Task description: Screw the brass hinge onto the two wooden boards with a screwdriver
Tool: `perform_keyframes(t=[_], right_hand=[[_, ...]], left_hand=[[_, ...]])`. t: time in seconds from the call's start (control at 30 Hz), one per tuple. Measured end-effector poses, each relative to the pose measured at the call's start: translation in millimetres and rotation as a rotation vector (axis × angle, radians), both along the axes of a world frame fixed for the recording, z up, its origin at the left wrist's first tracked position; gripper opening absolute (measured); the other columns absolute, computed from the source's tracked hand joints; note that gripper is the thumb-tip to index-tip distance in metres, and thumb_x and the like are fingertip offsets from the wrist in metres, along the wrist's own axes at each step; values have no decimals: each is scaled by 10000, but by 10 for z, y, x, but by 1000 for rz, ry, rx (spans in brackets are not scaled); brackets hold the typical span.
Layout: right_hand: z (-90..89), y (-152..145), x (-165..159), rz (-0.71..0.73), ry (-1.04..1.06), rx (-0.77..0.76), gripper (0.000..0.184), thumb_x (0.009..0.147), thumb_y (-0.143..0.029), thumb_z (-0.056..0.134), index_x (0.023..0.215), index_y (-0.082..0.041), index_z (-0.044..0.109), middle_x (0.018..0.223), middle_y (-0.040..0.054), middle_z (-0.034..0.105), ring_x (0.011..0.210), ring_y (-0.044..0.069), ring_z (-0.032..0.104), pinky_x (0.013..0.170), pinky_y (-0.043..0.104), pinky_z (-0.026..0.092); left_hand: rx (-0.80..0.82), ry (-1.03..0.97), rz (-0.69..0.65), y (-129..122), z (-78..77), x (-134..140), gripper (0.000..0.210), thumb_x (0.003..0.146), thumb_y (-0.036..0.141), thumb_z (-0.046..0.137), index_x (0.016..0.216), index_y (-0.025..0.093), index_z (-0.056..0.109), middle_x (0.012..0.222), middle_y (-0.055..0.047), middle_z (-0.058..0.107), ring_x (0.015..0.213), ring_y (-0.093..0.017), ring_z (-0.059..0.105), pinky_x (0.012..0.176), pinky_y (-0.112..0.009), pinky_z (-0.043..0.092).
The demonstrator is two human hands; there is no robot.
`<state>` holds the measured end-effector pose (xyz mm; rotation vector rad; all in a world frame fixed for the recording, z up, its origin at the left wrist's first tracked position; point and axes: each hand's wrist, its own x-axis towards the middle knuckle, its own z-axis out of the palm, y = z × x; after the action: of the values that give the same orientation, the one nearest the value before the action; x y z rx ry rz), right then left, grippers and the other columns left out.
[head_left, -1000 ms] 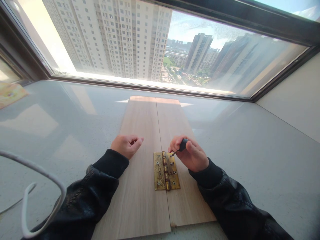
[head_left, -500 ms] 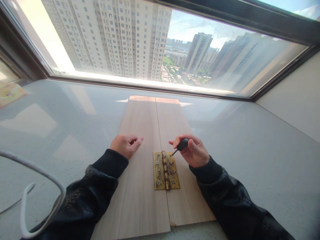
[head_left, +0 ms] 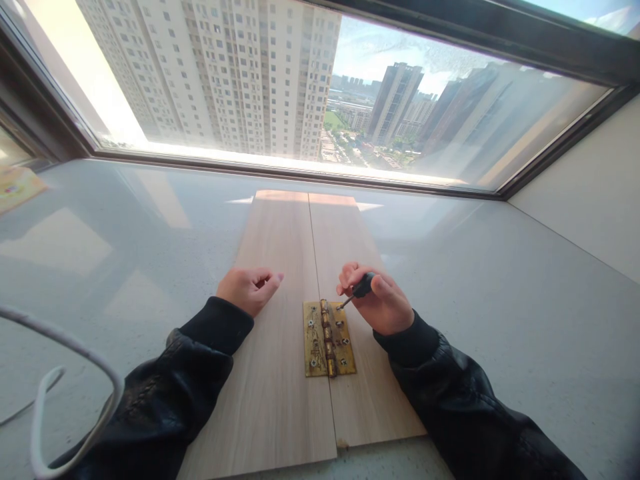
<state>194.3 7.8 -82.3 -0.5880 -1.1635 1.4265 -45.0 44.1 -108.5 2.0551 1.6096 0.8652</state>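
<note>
A brass hinge lies open across the seam of two pale wooden boards, the left board and the right board. Several cross-head screws show in both its leaves. My right hand grips a screwdriver by its short black handle. The thin shaft slants down to the top screw of the hinge's right leaf, and its tip appears to touch there. My left hand rests on the left board with its fingers curled in; whether anything is inside them is hidden.
The boards lie on a speckled pale sill below a dark-framed window. A white cable loops over the left sleeve. At the far left edge sits a yellowish packet. A white wall bounds the right side.
The right hand's fingers have shifted around the screwdriver handle, the index finger now curled more. The whole view has moved slightly. The left hand keeps its place on the board.
</note>
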Motion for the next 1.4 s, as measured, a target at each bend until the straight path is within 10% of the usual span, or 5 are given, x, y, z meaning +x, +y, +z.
perform_keyframes(t=[0.4, 0.7, 1.13, 1.4], right_hand=[[8, 8, 36, -53, -7, 42, 220, 741, -433, 679, 803, -223, 655, 693, -1, 638, 657, 157, 586, 760, 403, 472], [18, 0, -34, 72, 24, -7, 451, 874, -557, 410, 747, -215, 674, 569, -15, 451, 585, 134, 478, 644, 340, 434], [16, -7, 27, -9, 42, 76, 134, 800, -368, 636, 872, -262, 675, 704, 1, 635, 668, 142, 574, 768, 394, 460], [102, -43, -84, 83, 77, -42, 453, 885, -549, 394, 687, -210, 621, 491, -52, 350, 463, 100, 346, 538, 299, 356]], left_hand=[[-5, 5, 8, -16, 24, 10, 438, 784, 471, 476, 473, 163, 458, 477, 44, 238, 466, -86, 265, 478, -237, 224], [-3, 11, 5, -13, 24, 7, 433, 785, 466, 476, 480, 159, 472, 476, 46, 237, 466, -84, 264, 480, -237, 220], [12, 7, 8, -14, 10, 4, 433, 786, 470, 481, 485, 159, 502, 468, 46, 249, 459, -86, 275, 477, -236, 225], [10, -2, 1, -13, 15, 7, 439, 784, 472, 478, 474, 160, 473, 472, 45, 249, 463, -84, 274, 477, -237, 224]])
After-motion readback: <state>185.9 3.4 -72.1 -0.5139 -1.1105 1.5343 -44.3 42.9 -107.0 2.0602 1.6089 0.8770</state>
